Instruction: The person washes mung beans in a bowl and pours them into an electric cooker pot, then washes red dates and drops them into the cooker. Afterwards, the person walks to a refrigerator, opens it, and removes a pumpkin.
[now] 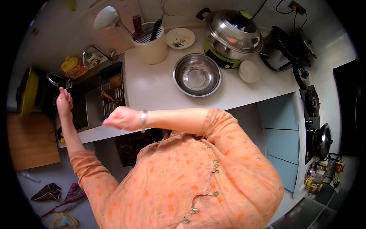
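My left hand (65,102) is raised over the left side of the sink (93,99), its fingers curled in. Whether anything is inside them I cannot make out. My right hand (124,118), with a silver band (143,120) at the wrist, is closed in a fist above the sink's front edge; its palm side is hidden. Beyond it, inside the sink, a dark rack (121,86) carries an item with a wooden handle (109,97). The faucet (100,51) stands at the sink's back, near a yellow-capped container (72,65).
On the white counter (146,86) are a steel bowl (197,75), a white plate with green scraps (180,38), a utensil holder (154,51), a lidded steamer pot (232,34) and a small white bowl (249,71). A gas stove (312,103) is at right, a wooden board (32,141) at left.
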`<state>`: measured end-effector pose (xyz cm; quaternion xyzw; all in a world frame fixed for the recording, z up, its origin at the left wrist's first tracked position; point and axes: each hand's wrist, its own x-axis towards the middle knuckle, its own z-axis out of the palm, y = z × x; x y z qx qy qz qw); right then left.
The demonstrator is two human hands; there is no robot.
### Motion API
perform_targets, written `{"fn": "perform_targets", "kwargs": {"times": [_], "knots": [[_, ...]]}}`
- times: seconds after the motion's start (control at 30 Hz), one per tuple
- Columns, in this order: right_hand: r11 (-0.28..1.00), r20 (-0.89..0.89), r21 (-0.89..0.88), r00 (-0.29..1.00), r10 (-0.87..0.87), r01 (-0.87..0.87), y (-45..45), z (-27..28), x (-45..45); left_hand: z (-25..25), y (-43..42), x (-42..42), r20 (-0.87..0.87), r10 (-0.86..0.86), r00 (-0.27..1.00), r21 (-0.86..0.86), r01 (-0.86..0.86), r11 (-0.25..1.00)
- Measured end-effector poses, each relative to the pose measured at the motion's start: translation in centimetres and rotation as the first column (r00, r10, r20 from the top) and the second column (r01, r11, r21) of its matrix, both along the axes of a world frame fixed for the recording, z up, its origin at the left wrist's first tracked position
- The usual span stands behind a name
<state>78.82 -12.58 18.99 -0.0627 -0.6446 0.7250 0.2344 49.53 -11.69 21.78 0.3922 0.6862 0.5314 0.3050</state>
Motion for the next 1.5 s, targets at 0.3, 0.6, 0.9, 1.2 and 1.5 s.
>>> {"fn": "perform_targets", "kwargs": {"times": [0.3, 0.6, 0.9, 1.2, 1.5], "knots": [[0.868, 0.540, 0.490, 0.752, -0.377, 0.083, 0.6, -13.0, -0.8, -6.4, -6.2, -6.2, 0.145, 0.208, 0.967, -0.104, -0.194, 0.975], [-0.060, 0.766, -0.190, 0.110, -0.634, 0.980, 3.6, -24.2, 24.2, -24.0, -7.9, -4.3, -0.065, -0.022, 0.998, -0.258, 0.005, 0.966], [-0.417, 0.576, -0.487, -0.077, -0.814, 0.767, 8.9, -27.9, 38.0, -23.2, 1.5, 25.3, 0.588, -0.491, 0.643, -0.319, 0.742, 0.590], [-0.250, 0.429, -0.675, 0.094, -0.899, 0.694, 15.2, -30.3, 47.5, -28.1, 6.9, 35.8, 0.769, -0.077, 0.635, -0.393, 0.564, 0.726], [-0.231, 0.523, -0.515, 0.089, -0.848, 0.825, 12.8, -25.2, 54.9, -25.0, 4.0, 41.2, 0.663, -0.048, 0.747, -0.427, 0.431, 0.795]]}}
